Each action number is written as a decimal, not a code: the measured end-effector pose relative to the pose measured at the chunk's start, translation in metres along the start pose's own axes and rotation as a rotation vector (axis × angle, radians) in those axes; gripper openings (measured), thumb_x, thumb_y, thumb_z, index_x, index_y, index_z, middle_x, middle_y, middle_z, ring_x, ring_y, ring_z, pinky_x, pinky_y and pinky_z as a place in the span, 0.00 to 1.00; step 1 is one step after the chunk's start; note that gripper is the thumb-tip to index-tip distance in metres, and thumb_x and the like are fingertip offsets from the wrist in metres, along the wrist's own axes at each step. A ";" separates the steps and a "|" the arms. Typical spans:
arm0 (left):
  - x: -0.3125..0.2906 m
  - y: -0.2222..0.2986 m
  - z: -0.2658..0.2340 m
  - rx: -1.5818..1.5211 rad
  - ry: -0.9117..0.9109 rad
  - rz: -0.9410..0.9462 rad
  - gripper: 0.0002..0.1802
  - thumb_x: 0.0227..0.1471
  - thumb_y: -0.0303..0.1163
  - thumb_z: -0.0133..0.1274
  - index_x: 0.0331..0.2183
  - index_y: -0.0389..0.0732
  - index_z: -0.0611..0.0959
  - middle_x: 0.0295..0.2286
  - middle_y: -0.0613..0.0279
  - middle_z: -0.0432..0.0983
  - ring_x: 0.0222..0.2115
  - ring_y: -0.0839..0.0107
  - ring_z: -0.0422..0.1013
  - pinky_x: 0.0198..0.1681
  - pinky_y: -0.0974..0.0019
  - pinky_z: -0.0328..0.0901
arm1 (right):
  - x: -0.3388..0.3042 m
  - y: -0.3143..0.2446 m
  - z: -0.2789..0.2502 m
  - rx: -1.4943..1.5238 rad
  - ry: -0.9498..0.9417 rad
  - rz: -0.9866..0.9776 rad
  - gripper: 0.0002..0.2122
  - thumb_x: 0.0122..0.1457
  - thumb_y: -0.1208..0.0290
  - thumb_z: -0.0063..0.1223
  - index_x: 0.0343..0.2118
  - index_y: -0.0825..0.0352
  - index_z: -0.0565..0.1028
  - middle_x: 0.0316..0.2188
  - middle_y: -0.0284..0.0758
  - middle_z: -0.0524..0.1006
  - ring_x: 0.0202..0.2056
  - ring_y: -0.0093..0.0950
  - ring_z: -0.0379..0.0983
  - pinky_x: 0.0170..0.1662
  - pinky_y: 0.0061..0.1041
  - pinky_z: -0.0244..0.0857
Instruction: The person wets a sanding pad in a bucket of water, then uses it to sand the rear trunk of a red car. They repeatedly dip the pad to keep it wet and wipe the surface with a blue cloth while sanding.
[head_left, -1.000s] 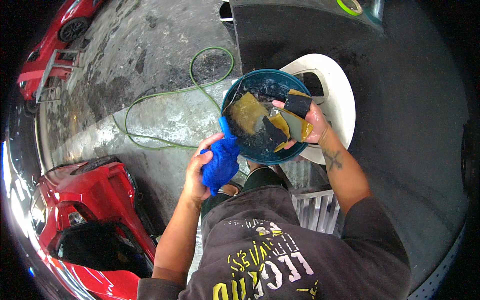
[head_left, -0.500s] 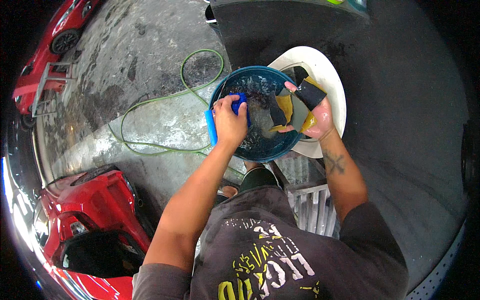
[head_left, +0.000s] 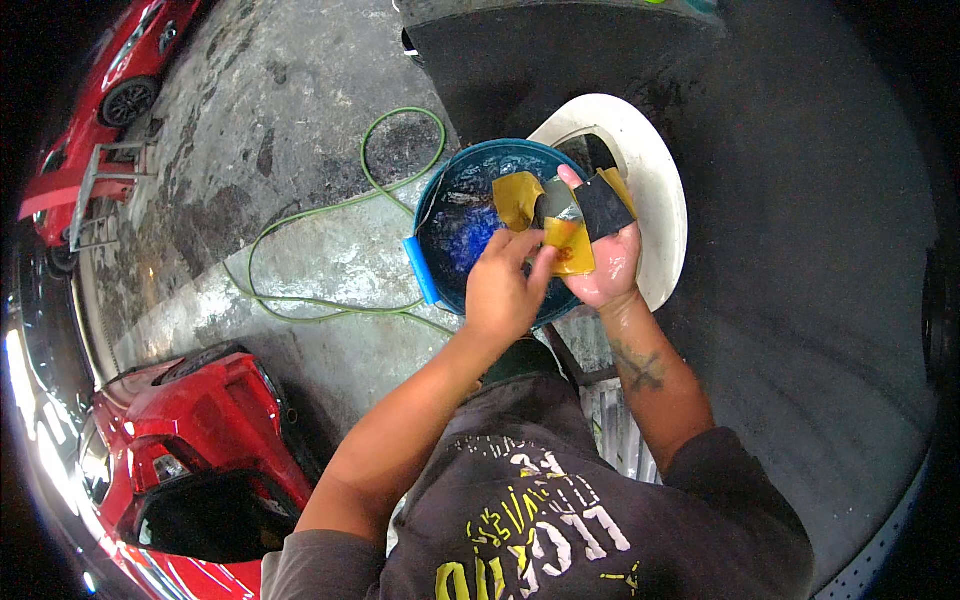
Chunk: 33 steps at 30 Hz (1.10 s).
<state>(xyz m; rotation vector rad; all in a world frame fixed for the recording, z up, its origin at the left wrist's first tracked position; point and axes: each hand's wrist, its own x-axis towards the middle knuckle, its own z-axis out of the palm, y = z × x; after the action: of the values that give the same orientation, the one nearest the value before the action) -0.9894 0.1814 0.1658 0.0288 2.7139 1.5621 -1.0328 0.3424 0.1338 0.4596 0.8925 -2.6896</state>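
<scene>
Over a dark blue bucket [head_left: 430, 200], my right hand [head_left: 612, 272] is palm up and holds several wet sandpaper pieces. Among them are a dark grey piece [head_left: 606, 208] across the fingers and a yellow-backed piece [head_left: 570, 250] lower down. Another yellow-backed sheet [head_left: 516, 197] juts out to the left above the water. My left hand [head_left: 510, 285] has its fingers and thumb closed at the left edge of the lower yellow-backed piece. A bright blue object [head_left: 472, 240] lies in the bucket, blurred by the water and partly hidden by my left hand.
A white curved plastic piece [head_left: 655, 200] sits behind the bucket's right side. A green hose [head_left: 300, 316] loops over the wet concrete floor at left. Red car parts [head_left: 210, 400] stand lower left, a red car [head_left: 130, 60] upper left. A large dark surface [head_left: 800, 250] spans the right.
My left hand has let go of the blue object, leaving it in the bucket, and moved right to the sandpaper. My right hand has shifted slightly left, and the pieces are spread differently.
</scene>
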 end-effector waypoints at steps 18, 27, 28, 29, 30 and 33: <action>0.000 -0.025 -0.062 -1.136 0.052 -0.492 0.10 0.80 0.34 0.42 0.54 0.41 0.73 0.53 0.58 0.78 0.53 0.67 0.77 0.61 0.55 0.73 | -0.010 0.011 -0.033 -0.443 0.010 0.033 0.26 0.80 0.50 0.43 0.66 0.68 0.76 0.59 0.40 0.82 0.57 0.31 0.80 0.63 0.33 0.68; 0.002 -0.025 -0.071 -1.181 0.003 -0.553 0.11 0.78 0.34 0.48 0.55 0.40 0.72 0.51 0.56 0.81 0.50 0.68 0.80 0.55 0.58 0.77 | -0.021 0.009 0.005 -0.642 -0.045 0.054 0.10 0.73 0.74 0.60 0.52 0.73 0.82 0.45 0.33 0.86 0.45 0.17 0.80 0.50 0.21 0.74; 0.002 -0.019 -0.072 -1.206 0.009 -0.571 0.11 0.77 0.33 0.50 0.54 0.40 0.73 0.50 0.56 0.83 0.47 0.69 0.81 0.52 0.60 0.79 | -0.022 0.009 0.002 -0.678 -0.037 0.047 0.09 0.73 0.74 0.60 0.51 0.73 0.82 0.44 0.33 0.87 0.43 0.17 0.81 0.49 0.21 0.75; 0.001 -0.019 -0.072 -1.137 -0.017 -0.539 0.12 0.75 0.29 0.52 0.55 0.39 0.72 0.50 0.55 0.83 0.48 0.70 0.82 0.52 0.61 0.78 | -0.022 0.009 0.001 -0.713 -0.029 0.040 0.09 0.73 0.75 0.60 0.49 0.73 0.83 0.43 0.33 0.87 0.42 0.17 0.81 0.48 0.21 0.75; -0.001 -0.020 -0.072 -1.066 -0.043 -0.507 0.14 0.73 0.26 0.54 0.56 0.39 0.72 0.51 0.54 0.84 0.48 0.70 0.82 0.52 0.61 0.78 | -0.022 0.008 -0.001 -0.737 -0.034 0.033 0.08 0.72 0.75 0.61 0.49 0.73 0.83 0.42 0.33 0.87 0.41 0.17 0.81 0.48 0.21 0.75; -0.001 -0.020 -0.072 -0.865 -0.043 -0.467 0.20 0.68 0.18 0.57 0.58 0.36 0.74 0.50 0.53 0.86 0.49 0.71 0.82 0.51 0.64 0.78 | -0.021 0.006 0.002 -0.844 -0.048 -0.007 0.08 0.72 0.75 0.62 0.47 0.74 0.83 0.39 0.34 0.87 0.39 0.17 0.82 0.45 0.21 0.76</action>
<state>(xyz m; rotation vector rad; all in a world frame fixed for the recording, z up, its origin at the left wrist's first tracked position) -0.9902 0.1090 0.1848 -0.5145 1.6160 2.3083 -1.0119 0.3396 0.1401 0.1870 1.8484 -2.0345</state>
